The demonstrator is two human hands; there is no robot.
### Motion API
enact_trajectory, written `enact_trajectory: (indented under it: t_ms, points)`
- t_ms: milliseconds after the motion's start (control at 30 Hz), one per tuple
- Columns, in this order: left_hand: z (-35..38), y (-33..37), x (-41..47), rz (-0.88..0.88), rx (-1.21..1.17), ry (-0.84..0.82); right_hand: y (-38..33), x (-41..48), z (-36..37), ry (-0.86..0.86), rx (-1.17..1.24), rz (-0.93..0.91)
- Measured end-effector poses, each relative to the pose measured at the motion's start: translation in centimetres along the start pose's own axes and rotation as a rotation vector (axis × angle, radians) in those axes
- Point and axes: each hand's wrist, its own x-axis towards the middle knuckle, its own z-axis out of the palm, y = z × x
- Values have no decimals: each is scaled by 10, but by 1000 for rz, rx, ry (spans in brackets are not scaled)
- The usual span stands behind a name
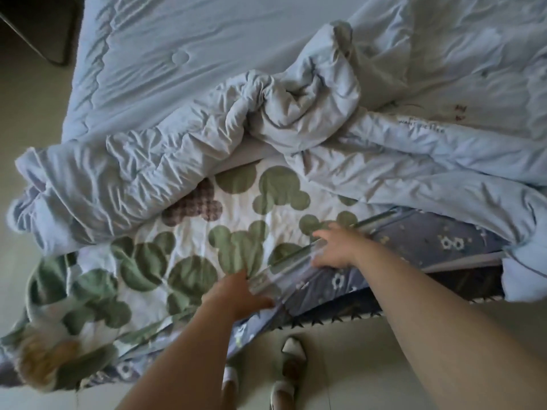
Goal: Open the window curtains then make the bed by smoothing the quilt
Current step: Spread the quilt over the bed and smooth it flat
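We find the hem of the white, green-spotted quilt point(189, 232) running 8 to 2 o'clock. The left hand point(239, 294) grips it; whether the blurred right hand point(337, 247) does, we cannot tell.
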Motion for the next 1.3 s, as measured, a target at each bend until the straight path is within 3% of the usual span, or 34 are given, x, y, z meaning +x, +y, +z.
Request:
enact_trajectory:
  t_ms: [133,300,500,567,633,733,867,967,1100,1233,1300]
  points:
    - [32,-13,-6,-37,7,5,5,-3,37,72,-235,-105]
    - [66,-43,-11,-79,14,37,16,-30,85,180,-254,-54]
    - [104,-64,-38,142,33,205,25,-50,153,616,-236,9]
    - [115,-68,-46,154,23,231,32,-55,173,608,-291,-5]
    - [130,-75,-49,163,62,150,37,-58,195,578,-365,2]
    - [152,-97,-49,175,39,144,29,-60,214,449,-402,23]
    - [139,-126,-50,60,-47,526,-27,-60,217,516,-190,-233]
    - [115,-159,-57,-26,98,686,-86,-56,226,491,-187,-430]
    - [87,-219,-60,-184,355,757,-141,-49,237,459,-309,-560]
    - [54,-278,-64,-431,466,748,-171,-42,250,440,-399,-595]
    - [40,-294,-64,-439,521,701,-183,-40,253,407,-429,-587]
